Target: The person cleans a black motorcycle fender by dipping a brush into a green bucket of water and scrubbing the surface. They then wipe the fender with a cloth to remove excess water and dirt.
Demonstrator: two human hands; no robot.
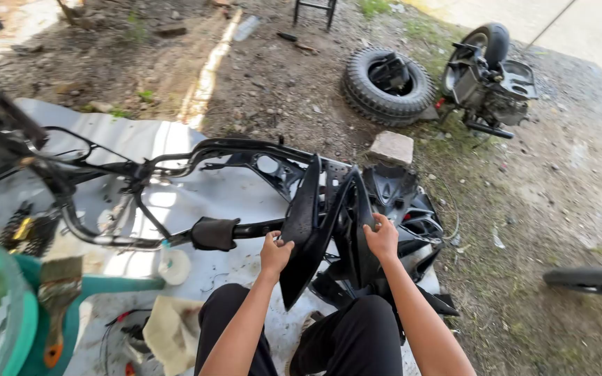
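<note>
Left hand (275, 252) and right hand (382, 237) each grip a black fairing panel (304, 230) upright, edges steadied against the stripped scooter frame (231, 150).

1. Support: bare dirt ground (280, 90) with gravel and sparse grass.
2. White sheet (196, 202) spread flat on it, stained.
3. On the sheet: black scooter frame (175, 163), crumpled cloth (168, 331).
4. On the dirt: loose tyre (384, 87), grey stone block (391, 147) beside the sheet edge, small engine unit with wheel (489, 73).
</note>
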